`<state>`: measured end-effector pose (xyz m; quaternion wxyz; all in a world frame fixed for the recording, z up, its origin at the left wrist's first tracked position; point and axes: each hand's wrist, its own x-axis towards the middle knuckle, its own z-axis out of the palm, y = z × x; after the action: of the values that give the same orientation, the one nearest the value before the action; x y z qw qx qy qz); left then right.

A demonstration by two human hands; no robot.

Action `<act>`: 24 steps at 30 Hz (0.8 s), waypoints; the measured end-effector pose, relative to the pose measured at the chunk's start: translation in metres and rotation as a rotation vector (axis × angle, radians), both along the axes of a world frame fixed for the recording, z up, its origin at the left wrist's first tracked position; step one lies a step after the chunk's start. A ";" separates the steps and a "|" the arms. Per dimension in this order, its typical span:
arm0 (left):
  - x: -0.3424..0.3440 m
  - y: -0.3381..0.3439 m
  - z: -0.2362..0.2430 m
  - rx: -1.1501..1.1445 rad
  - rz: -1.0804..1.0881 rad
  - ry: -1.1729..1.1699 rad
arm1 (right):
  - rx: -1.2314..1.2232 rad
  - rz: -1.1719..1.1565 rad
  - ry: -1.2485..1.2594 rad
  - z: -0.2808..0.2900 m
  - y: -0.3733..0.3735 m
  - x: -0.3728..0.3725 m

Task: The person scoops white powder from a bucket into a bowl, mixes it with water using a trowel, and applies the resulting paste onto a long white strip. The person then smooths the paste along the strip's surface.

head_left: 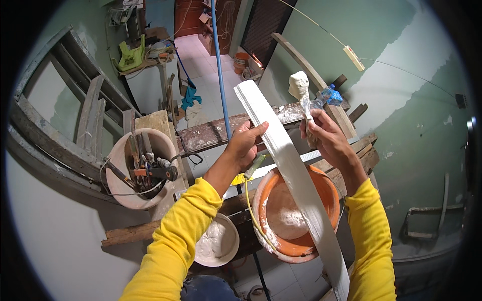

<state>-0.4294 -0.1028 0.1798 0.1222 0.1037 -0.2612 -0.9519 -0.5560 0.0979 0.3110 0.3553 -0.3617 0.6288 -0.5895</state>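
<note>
My left hand (pixel 244 146) is closed round the edge of a long white moulding strip (pixel 288 170), thumb on its face. The strip slants from the upper middle down to the lower right, passing over an orange bucket (pixel 331 193) with white powder or residue inside. Raised to the strip's right, my right hand (pixel 327 134) grips the lower part of a tool (pixel 307 108) whose top end is thickly coated in white paste. That coating hides the tool's exact kind. Below my left forearm is a round bowl (pixel 237 246) of white paste.
A pale bucket (pixel 118 188) of hand tools stands at left beside a wooden ladder-like frame (pixel 90 118). Rough planks (pixel 201 135) cross ahead. A blue pipe (pixel 220 70) runs upright. Clear plastic bottles (pixel 324 97) and a hanging power strip (pixel 354 57) are at right.
</note>
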 end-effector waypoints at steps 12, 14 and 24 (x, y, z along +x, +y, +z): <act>-0.007 -0.006 -0.015 0.120 -0.097 0.192 | -0.023 0.041 -0.061 -0.061 -0.106 -0.076; -0.008 -0.005 -0.016 0.106 -0.107 0.219 | -0.011 0.025 -0.042 -0.062 -0.115 -0.080; -0.013 -0.003 -0.020 0.132 -0.120 0.231 | -0.030 -0.074 0.084 -0.081 -0.146 -0.081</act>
<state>-0.4423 -0.1061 0.1597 0.0870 -0.0145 -0.1882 -0.9782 -0.6368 -0.0478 0.2302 0.3012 -0.3676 0.6473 -0.5960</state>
